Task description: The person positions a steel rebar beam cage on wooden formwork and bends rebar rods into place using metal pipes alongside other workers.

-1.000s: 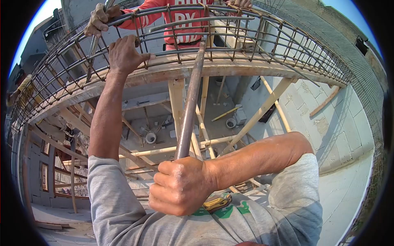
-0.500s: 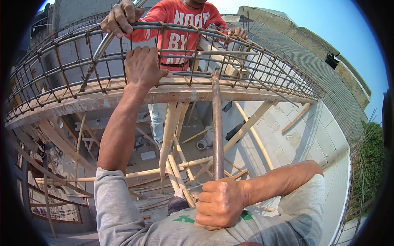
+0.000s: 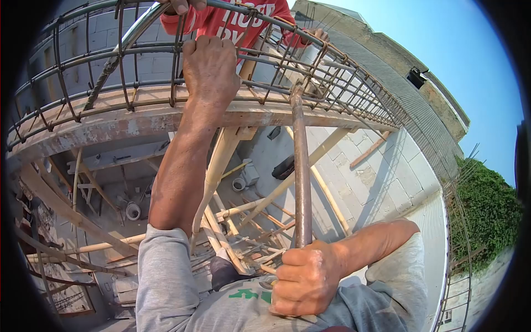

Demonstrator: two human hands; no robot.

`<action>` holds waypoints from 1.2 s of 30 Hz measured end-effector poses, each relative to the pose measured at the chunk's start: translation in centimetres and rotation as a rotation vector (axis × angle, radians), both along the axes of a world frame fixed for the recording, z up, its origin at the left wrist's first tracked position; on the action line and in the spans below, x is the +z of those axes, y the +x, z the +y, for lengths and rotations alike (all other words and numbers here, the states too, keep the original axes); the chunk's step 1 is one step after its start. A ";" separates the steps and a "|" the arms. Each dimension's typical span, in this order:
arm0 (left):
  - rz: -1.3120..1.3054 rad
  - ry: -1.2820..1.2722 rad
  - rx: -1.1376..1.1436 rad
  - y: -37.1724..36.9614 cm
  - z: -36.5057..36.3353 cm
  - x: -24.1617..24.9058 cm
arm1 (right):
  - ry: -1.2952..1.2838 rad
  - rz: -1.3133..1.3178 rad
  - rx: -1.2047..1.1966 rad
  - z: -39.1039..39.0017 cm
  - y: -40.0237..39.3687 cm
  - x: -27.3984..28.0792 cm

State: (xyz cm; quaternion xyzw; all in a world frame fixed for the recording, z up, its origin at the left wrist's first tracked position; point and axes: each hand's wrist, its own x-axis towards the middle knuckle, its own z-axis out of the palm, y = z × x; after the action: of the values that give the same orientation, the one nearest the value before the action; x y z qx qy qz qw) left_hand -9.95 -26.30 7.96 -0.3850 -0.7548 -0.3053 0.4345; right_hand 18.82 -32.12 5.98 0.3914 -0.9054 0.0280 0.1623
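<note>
My left hand (image 3: 212, 72) is closed around a horizontal bar of the rebar cage (image 3: 155, 50), which lies along a wooden formwork beam (image 3: 144, 122). In my right hand (image 3: 306, 279), held low near my chest, is the near end of a long rusty steel bar (image 3: 301, 182). Its far end meets the lower rods of the cage; the exact contact there is too small to make out. Across the cage, a co-worker in a red shirt (image 3: 254, 25) has one hand (image 3: 185, 4) at the top rod and the other hand (image 3: 319, 36) farther right.
A shiny metal pole (image 3: 138, 30) slants through the cage at left. Below the beam are wooden props (image 3: 218, 166), bamboo poles (image 3: 332, 199) and scattered timber, well beneath me. A pale block wall (image 3: 381, 177) stands at right, with a leafy bush (image 3: 487, 205) beyond.
My view has shifted, so the co-worker now sits higher and partly out of frame. Both my hands keep their grips, and the steel bar's far end remains at the cage.
</note>
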 end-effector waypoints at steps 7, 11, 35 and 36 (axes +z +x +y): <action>-0.019 -0.040 -0.010 0.3 -0.5 0.3 | -0.009 -0.002 -0.050 -0.7 0.0 -0.2; 0.010 -0.009 -0.050 0.2 -0.7 0.1 | -0.014 0.017 -0.060 -0.8 -0.2 -0.9; 0.103 -0.187 0.106 1.9 -2.2 0.1 | -0.177 0.214 0.368 5.7 6.0 0.1; 0.091 -0.189 0.115 2.0 -2.1 0.3 | -0.204 0.234 0.396 6.6 6.4 0.6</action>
State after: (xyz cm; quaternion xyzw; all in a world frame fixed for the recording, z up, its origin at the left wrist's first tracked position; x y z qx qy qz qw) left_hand -7.94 -28.36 8.25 -0.3937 -0.7806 -0.1895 0.4469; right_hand 25.25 -25.57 6.54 0.5431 -0.7787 0.1050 0.2961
